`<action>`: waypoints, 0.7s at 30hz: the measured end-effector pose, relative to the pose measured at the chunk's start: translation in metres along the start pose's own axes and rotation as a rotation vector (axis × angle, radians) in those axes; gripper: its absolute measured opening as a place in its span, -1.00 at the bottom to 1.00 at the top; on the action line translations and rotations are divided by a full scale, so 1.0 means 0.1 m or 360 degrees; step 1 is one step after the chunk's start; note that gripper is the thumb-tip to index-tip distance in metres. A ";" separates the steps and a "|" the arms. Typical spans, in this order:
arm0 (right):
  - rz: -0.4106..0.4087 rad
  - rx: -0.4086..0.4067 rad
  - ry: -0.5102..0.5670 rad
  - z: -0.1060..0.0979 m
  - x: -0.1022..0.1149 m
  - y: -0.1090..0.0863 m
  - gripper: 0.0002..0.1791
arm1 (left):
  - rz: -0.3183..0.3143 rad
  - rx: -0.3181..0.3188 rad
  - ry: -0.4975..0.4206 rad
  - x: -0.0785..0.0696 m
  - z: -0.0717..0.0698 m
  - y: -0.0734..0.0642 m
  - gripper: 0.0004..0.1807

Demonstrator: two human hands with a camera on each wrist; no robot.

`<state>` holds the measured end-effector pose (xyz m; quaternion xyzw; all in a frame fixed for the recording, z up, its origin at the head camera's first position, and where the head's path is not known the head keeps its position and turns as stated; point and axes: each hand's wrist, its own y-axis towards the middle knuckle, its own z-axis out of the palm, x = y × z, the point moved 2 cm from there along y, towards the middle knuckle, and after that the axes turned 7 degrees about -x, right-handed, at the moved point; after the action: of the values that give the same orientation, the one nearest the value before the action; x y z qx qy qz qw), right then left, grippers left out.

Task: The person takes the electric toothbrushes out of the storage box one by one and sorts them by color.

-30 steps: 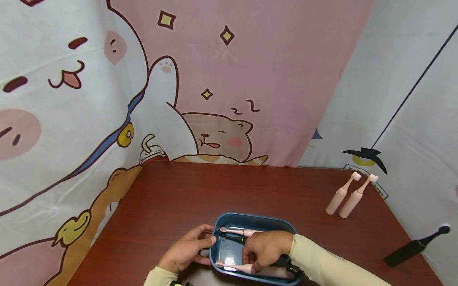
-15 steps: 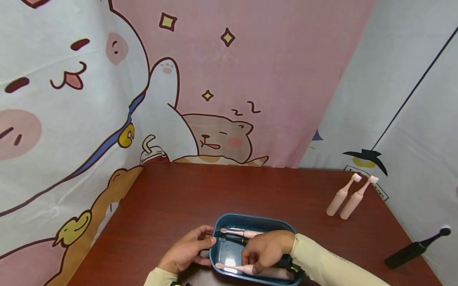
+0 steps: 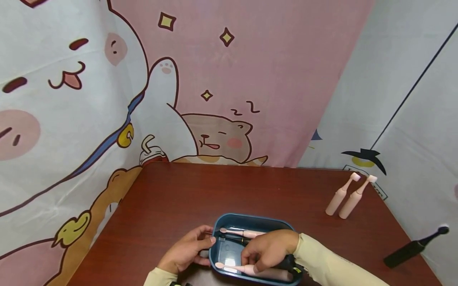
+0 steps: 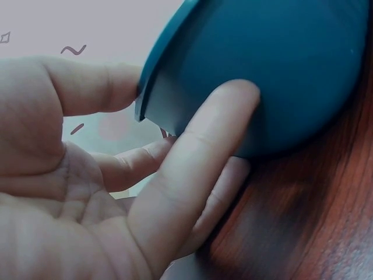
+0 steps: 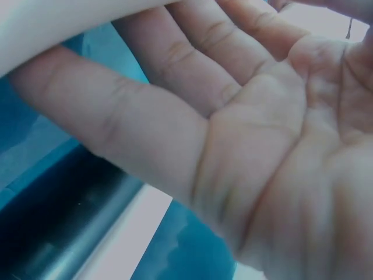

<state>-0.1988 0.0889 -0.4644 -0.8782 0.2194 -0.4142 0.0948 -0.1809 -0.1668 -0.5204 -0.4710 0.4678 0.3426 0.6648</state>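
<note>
A blue plastic box (image 3: 257, 217) sits at the table's near edge. My left hand (image 3: 191, 248) grips its left end, thumb on the rim; in the left wrist view, fingers press the box's outer wall (image 4: 303, 76). Reaching inside, my right hand (image 3: 270, 250) pinches a pink electric toothbrush (image 3: 275, 274) lying along the near side. The right wrist view shows its pale handle (image 5: 64, 23) at the fingertips. Along the far side lie another pink toothbrush (image 3: 247, 233) and a black toothbrush (image 3: 234, 239), partly hidden by the right hand.
Two pink electric toothbrushes (image 3: 336, 201) (image 3: 350, 204) stand upright at the back right of the brown table (image 3: 171, 190). A black electric toothbrush (image 3: 404, 254) stands nearer, by the right edge. A cartoon-printed curtain (image 3: 279, 79) hangs behind.
Very little differs. The right hand and sleeve have shifted slightly to the right, still at the near pink toothbrush. The left hand keeps its place on the box.
</note>
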 end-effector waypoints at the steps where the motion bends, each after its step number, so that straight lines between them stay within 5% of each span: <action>1: -0.0010 -0.0005 0.0013 0.00 0.01 -0.01 -0.79 | 0.0000 0.0002 0.0002 0.00 0.00 0.00 -0.45; 21: -0.0129 -0.0153 0.0094 -0.07 0.03 -0.19 -0.77 | -0.0014 -0.0005 0.0012 -0.02 0.02 -0.01 -0.44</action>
<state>-0.1967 0.1046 -0.4511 -0.8773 0.2061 -0.4323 0.0293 -0.1803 -0.1656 -0.5181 -0.4753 0.4678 0.3386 0.6638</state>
